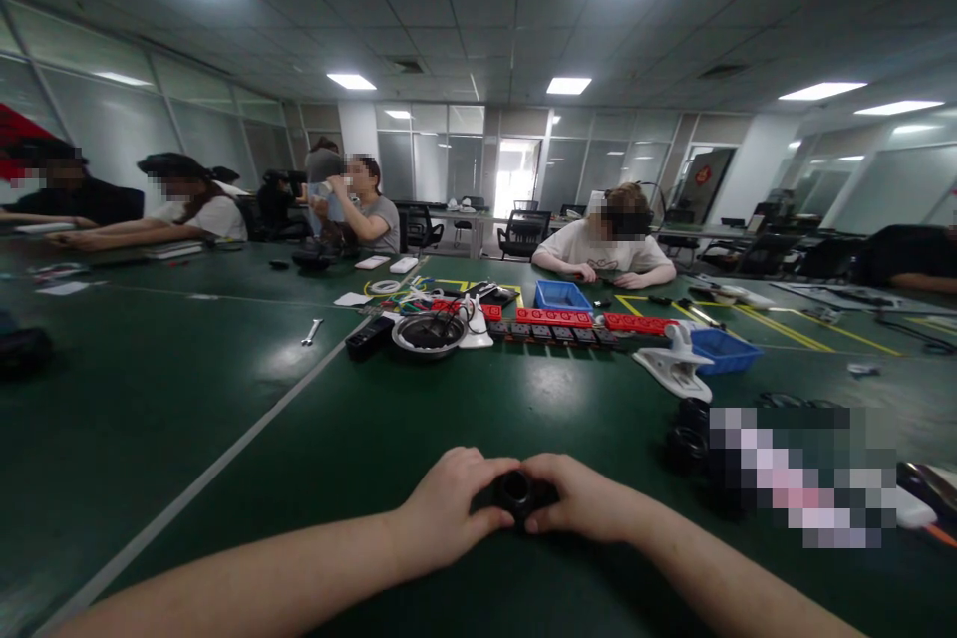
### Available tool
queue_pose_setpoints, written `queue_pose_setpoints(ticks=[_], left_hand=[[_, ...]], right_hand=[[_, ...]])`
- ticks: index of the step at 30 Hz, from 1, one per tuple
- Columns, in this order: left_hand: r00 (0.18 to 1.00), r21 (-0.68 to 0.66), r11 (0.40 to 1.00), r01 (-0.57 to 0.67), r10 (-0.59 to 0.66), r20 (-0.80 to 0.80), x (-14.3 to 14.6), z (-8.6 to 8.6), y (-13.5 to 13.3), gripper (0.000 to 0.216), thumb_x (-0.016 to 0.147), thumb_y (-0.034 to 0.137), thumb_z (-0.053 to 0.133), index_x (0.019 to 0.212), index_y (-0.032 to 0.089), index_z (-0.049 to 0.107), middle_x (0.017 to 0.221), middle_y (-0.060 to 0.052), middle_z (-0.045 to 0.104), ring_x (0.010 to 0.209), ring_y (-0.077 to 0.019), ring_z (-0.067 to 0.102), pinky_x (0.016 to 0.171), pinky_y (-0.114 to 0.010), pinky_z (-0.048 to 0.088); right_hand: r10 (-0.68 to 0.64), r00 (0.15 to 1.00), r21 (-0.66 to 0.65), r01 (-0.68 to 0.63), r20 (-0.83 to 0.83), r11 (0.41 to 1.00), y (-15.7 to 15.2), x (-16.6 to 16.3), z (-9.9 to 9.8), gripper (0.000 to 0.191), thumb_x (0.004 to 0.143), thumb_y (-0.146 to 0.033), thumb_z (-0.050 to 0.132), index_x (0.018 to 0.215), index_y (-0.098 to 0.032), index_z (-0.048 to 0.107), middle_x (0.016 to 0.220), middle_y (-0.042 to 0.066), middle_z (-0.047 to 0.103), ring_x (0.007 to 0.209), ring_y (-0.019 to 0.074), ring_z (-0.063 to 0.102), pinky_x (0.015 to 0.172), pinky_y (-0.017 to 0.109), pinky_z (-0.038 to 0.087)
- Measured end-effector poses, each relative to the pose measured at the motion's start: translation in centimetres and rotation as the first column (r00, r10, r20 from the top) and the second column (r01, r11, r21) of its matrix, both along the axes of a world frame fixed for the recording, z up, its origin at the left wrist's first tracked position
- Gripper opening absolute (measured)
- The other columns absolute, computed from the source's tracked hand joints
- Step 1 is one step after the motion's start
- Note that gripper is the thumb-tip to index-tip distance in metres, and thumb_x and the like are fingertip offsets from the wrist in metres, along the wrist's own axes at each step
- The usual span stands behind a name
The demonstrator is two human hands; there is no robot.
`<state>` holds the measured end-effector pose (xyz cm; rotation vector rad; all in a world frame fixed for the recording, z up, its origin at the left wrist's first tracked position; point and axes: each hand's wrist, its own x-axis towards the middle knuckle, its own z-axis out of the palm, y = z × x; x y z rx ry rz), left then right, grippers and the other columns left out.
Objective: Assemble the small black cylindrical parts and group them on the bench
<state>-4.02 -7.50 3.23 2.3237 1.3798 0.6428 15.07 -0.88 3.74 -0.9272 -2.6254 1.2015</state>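
Both hands meet over the green table [336, 449], close to its near side. Between them is a small black round part [515, 488] with a dark hollow facing up. My left hand [455, 498] grips it from the left, with the thumb at the near side and a finger at the far side. From the right, my right hand [583, 498] closes on the same part in a similar pinch. The part's lower side is hidden, so I cannot tell its exact kind.
Farther across the table are a round metal-rimmed black dish [430, 333], a wrench [312, 331], red strips [553, 317], a blue tray [562, 297] and a white clip [677, 374]. Black rings [688, 444] lie to the right. Another person [605, 244] sits opposite.
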Motion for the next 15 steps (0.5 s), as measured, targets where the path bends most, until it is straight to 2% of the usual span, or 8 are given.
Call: queue_pose_setpoints(ticks=[4, 9, 12, 15], left_hand=[[0.992, -0.045, 0.998, 0.04, -0.045, -0.117, 0.1, 1.6, 0.6, 0.045, 0.066, 0.032, 0.069, 0.107, 0.027, 0.053, 0.091, -0.001, 0.061, 0.083, -0.0208, 0.054, 0.074, -0.032, 0.04], [0.974, -0.057, 0.994, 0.096, -0.106, -0.202, 0.9, 3.6, 1.4, 0.043, 0.062, 0.032, 0.072, 0.101, 0.025, 0.056, 0.091, -0.002, 0.061, 0.082, -0.023, 0.055, 0.069, -0.031, 0.042], [0.964, -0.042, 0.991, 0.125, -0.131, -0.233, 1.2, 3.9, 1.7, 0.041, 0.062, 0.032, 0.072, 0.099, 0.024, 0.057, 0.086, -0.002, 0.063, 0.08, -0.0233, 0.055, 0.069, -0.032, 0.041], [0.968, -0.054, 0.993, 0.104, -0.113, -0.225, 1.3, 3.5, 1.9, 0.035, 0.063, 0.037, 0.071, 0.092, 0.022, 0.058, 0.083, -0.002, 0.063, 0.077, -0.023, 0.054, 0.068, -0.033, 0.041]], right_hand=[[-0.025, 1.0, 0.152, 0.023, 0.015, 0.988, -0.4, 0.2, -0.2, 0.026, 0.059, -0.021, 0.071, 0.082, -0.016, 0.06, 0.074, -0.002, 0.056, 0.065, 0.0122, 0.05, 0.057, 0.021, 0.036], [-0.027, 0.998, 0.188, 0.016, 0.057, 0.982, -0.7, 0.5, 0.1, 0.024, 0.061, -0.021, 0.066, 0.082, -0.016, 0.057, 0.071, -0.003, 0.056, 0.059, 0.0104, 0.048, 0.051, 0.02, 0.032], [-0.044, 0.994, 0.235, 0.02, 0.097, 0.972, -0.5, 0.3, 0.1, 0.027, 0.059, -0.028, 0.069, 0.079, -0.016, 0.057, 0.071, -0.002, 0.056, 0.059, 0.0108, 0.047, 0.052, 0.021, 0.031], [-0.083, 0.988, 0.352, 0.032, 0.13, 0.935, -0.1, -0.1, -0.6, 0.038, 0.052, -0.044, 0.073, 0.074, -0.016, 0.057, 0.07, 0.0, 0.056, 0.063, 0.0146, 0.048, 0.058, 0.026, 0.032]])
